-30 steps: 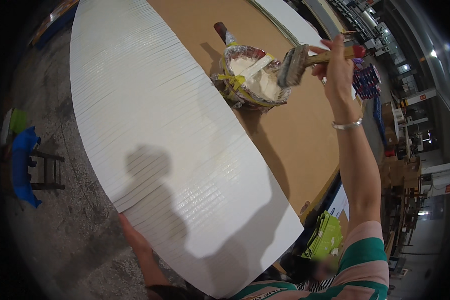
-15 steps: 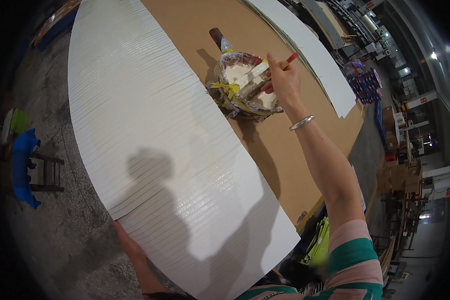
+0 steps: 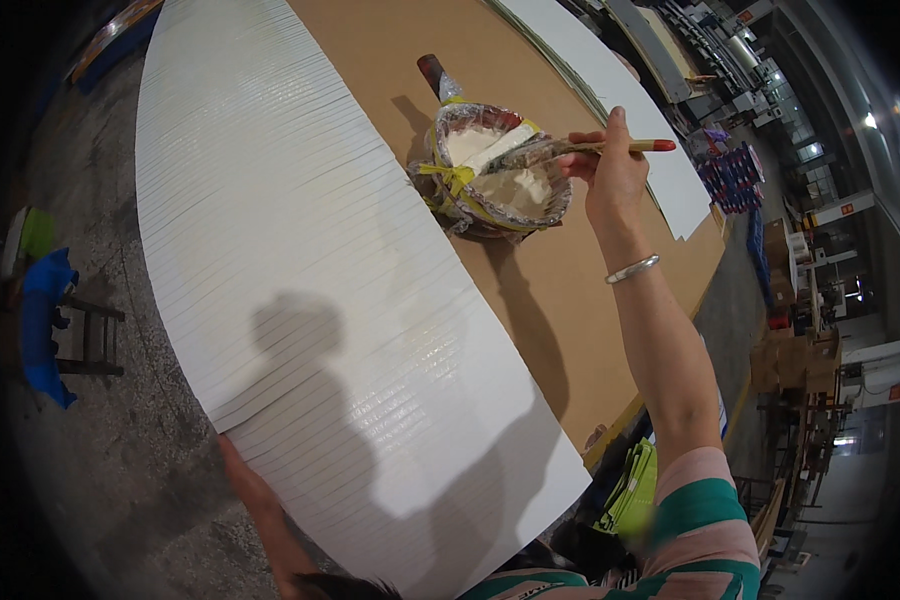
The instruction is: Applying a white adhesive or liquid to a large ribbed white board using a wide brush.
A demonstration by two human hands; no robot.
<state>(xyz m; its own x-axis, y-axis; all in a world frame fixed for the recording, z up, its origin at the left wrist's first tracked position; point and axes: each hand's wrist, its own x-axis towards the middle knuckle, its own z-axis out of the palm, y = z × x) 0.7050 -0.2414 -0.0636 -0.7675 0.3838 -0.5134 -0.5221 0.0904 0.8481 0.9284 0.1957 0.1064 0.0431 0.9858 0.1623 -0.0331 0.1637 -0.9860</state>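
Note:
My right hand (image 3: 616, 182) is closed around a paintbrush (image 3: 642, 146) with a pale, red-tipped handle. Its bristles rest at a white bar (image 3: 496, 150) spanning a plastic-wrapped pan (image 3: 467, 216). Creamy white paste (image 3: 472, 142) lies on both sides of the bar, and yellow ties bind the wrapping. My left hand (image 3: 242, 476) is at the lower left edge of the overlapped white sheets (image 3: 300, 190), its fingers hidden by the edge. The sheets are fanned in narrow steps, with wet, shiny patches on them.
Brown board (image 3: 560, 300) covers the tabletop under the pan. More white sheets (image 3: 570, 60) are stacked along the far right side. A stool with a blue cover (image 3: 48, 325) stands on the floor at left. Bright green items (image 3: 630, 490) lie near my right elbow.
My right hand has moved right and swung the brush to a flatter angle, its bristles now by the bar. The left hand stays at the sheet edge.

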